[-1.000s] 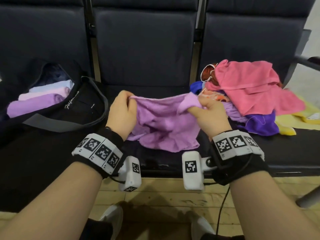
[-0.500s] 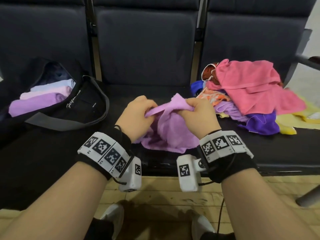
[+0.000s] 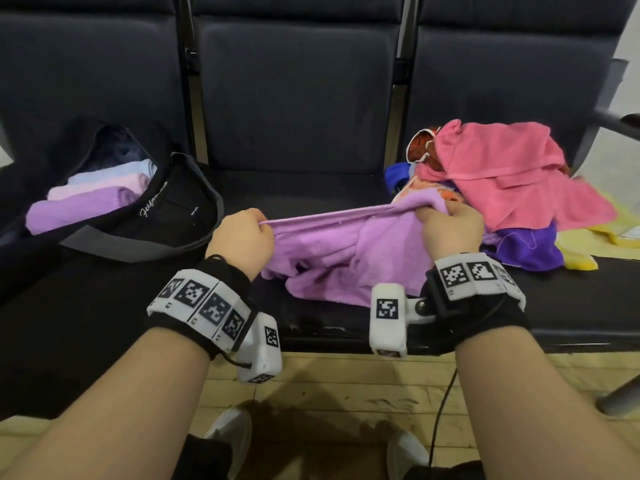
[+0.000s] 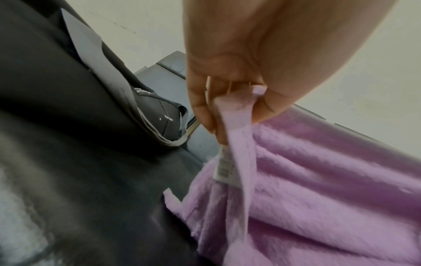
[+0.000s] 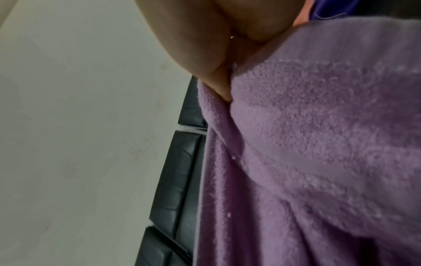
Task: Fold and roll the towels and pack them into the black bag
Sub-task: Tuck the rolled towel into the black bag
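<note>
A person's left hand [image 3: 242, 237] and right hand [image 3: 450, 227] stretch the top hem of a lilac towel [image 3: 346, 258] taut above the middle seat [image 3: 301, 188] of a row of dark chairs. The left fingers [image 4: 200, 100] are curled closed over one corner of the hem, which runs between them and the thumb, a white care label [image 4: 224, 168] hanging just below the grip. The right hand is closed on the other end of the hem, the cloth bunched over its knuckles; from the right wrist view only 1 fingertip [image 5: 222, 90] shows, pressed into a fold of the towel. Below the taut hem the rest of the towel sags in loose folds onto the front of the middle seat.

Left of the middle seat stands the open black bag [image 3: 173, 223], a grey strap [image 3: 138, 247] looped along its front edge. Inside it 3 rolled towels lie side by side: a purple roll [image 3: 79, 209] nearest the front, a pale pink roll [image 3: 100, 187] behind it and a light blue roll [image 3: 114, 171] at the back.

Right of the middle seat, on the next chair, a heap of unfolded towels [image 3: 512, 188] is topped by a pink one, with dark purple, blue, orange and yellow cloth showing beneath and beside it; the right hand sits just beside this heap
</note>
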Tool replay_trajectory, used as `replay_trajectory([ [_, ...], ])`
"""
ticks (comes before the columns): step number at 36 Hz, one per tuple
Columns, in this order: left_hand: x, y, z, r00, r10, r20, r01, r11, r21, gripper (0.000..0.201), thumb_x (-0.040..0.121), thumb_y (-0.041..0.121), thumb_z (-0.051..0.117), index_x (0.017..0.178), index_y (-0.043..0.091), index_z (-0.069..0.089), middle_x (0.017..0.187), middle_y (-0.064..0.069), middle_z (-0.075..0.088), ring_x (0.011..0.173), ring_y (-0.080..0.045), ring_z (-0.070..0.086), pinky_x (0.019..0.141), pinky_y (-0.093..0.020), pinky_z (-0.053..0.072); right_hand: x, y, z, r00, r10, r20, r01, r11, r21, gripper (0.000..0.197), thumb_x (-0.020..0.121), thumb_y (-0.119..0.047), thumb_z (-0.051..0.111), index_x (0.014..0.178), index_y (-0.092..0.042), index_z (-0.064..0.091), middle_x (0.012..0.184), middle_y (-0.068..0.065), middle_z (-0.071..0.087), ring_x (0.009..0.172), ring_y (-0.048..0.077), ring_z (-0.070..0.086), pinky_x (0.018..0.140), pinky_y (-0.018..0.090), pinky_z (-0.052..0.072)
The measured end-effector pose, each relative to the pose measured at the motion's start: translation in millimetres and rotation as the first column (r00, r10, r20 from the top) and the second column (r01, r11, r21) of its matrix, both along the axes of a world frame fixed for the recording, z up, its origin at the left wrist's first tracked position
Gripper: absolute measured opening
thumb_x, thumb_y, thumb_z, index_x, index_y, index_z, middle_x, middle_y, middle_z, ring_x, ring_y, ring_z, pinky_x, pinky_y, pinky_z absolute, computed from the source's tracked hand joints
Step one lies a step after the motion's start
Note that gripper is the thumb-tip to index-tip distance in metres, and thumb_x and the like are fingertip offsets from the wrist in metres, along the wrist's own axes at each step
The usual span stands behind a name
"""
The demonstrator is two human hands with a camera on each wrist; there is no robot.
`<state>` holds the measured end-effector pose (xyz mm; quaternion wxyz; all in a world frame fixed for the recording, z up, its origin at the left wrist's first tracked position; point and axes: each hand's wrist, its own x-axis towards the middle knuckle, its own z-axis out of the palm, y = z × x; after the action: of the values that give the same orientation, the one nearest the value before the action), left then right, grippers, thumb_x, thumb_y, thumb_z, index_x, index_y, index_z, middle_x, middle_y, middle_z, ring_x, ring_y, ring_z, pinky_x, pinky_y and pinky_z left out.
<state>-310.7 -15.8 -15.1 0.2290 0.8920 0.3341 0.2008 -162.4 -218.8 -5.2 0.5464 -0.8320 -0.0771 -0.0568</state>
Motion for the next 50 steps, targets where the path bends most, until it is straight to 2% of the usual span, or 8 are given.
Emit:
replay_trajectory([
  [6, -2, 9, -3, 0.995, 0.067, -0.068, -0.068, 0.998, -0.014, 0.023, 0.092, 0.014, 0.04, 0.094, 0.006, 0.061, 0.093, -0.016, 0.059, 0.08, -0.03, 0.046, 0.072, -0.033, 0.038, 11, -13, 1, 0.995, -0.087, -0.046, 0.094, 0.983, 0.158, 0.032, 0.092, -0.009, 0.056, 0.065, -0.023, 0.044, 0.064, -0.006, 0.044, 0.054, 0.005, 0.04, 0.038, 0.003, 0.029],
  [10, 4, 9, -5, 0.996, 0.02, 0.091, 0.006, 0.963, -0.271, 0.017, 0.089, 0.006, 0.046, 0.093, 0.003, 0.062, 0.084, -0.014, 0.065, 0.079, -0.03, 0.061, 0.077, -0.037, 0.052, 18, -5, -9, 0.99, -0.034, -0.136, 0.012, 0.986, -0.164, 0.011, 0.09, -0.022, 0.06, 0.082, -0.014, 0.06, 0.083, 0.008, 0.06, 0.083, 0.021, 0.056, 0.057, 0.021, 0.037],
  [14, -4, -3, 12, 0.98, -0.172, 0.101, 0.192, 0.668, -0.719, 0.005, 0.088, 0.004, 0.065, 0.091, 0.001, 0.064, 0.065, -0.008, 0.07, 0.054, -0.01, 0.066, 0.055, -0.021, 0.056, 12, 2, -14, 0.99, -0.067, -0.125, 0.01, 0.912, -0.409, 0.039, 0.085, -0.032, 0.061, 0.106, 0.001, 0.066, 0.113, 0.021, 0.065, 0.108, 0.035, 0.059, 0.08, 0.032, 0.04],
  [21, -10, -14, 20, 0.939, -0.282, 0.196, 0.297, 0.384, -0.874, 0.028, 0.073, 0.029, 0.073, 0.088, 0.005, 0.07, 0.074, -0.009, 0.067, 0.067, -0.016, 0.062, 0.058, -0.023, 0.053, -5, -7, 5, 0.964, 0.17, -0.203, -0.209, 0.959, -0.191, 0.026, 0.08, -0.029, 0.075, 0.071, -0.011, 0.059, 0.066, 0.002, 0.056, 0.06, 0.016, 0.054, 0.052, 0.021, 0.044],
  [27, -5, -8, 24, 0.898, -0.06, 0.435, 0.415, 0.441, -0.796, 0.023, 0.089, 0.033, 0.065, 0.089, 0.01, 0.069, 0.067, -0.001, 0.064, 0.055, -0.009, 0.059, 0.052, -0.022, 0.049, -10, 0, 3, 0.956, 0.245, -0.16, -0.243, 0.97, 0.03, 0.029, 0.081, -0.027, 0.076, 0.099, -0.005, 0.071, 0.075, 0.005, 0.066, 0.048, 0.007, 0.055, 0.039, 0.016, 0.04],
  [31, -5, -12, 27, 0.877, -0.038, 0.48, 0.432, 0.501, -0.75, 0.012, 0.087, 0.021, 0.068, 0.083, 0.01, 0.07, 0.065, -0.001, 0.066, 0.055, -0.01, 0.061, 0.048, -0.02, 0.048, -17, 8, 10, 0.971, 0.168, 0.169, -0.184, 0.979, 0.086, 0.032, 0.088, -0.021, 0.065, 0.078, 0.01, 0.064, 0.069, 0.026, 0.056, 0.062, 0.01, 0.045, 0.054, 0.03, 0.035],
  [36, -2, -20, 21, 0.893, -0.027, 0.449, 0.397, 0.518, -0.758, 0.021, 0.086, 0.017, 0.069, 0.101, 0.003, 0.071, 0.082, -0.007, 0.07, 0.068, -0.014, 0.065, 0.053, -0.021, 0.05, -37, 26, 9, 0.888, 0.306, 0.343, -0.313, 0.949, -0.037, 0.05, 0.095, -0.018, 0.054, 0.049, -0.014, 0.035, 0.042, -0.005, 0.032, 0.044, 0.004, 0.03, 0.048, 0.019, 0.022],
  [50, 1, -31, 17, 0.882, -0.013, 0.472, 0.389, 0.585, -0.712, 0.013, 0.082, 0.001, 0.072, 0.095, -0.001, 0.073, 0.093, -0.018, 0.073, 0.093, -0.028, 0.071, 0.085, -0.033, 0.057, -73, 55, -5, 0.722, 0.46, 0.517, -0.176, 0.845, -0.505, 0.031, 0.1, -0.034, 0.043, 0.102, -0.019, 0.07, 0.078, 0.004, 0.067, 0.078, 0.031, 0.061, 0.069, 0.037, 0.046],
])
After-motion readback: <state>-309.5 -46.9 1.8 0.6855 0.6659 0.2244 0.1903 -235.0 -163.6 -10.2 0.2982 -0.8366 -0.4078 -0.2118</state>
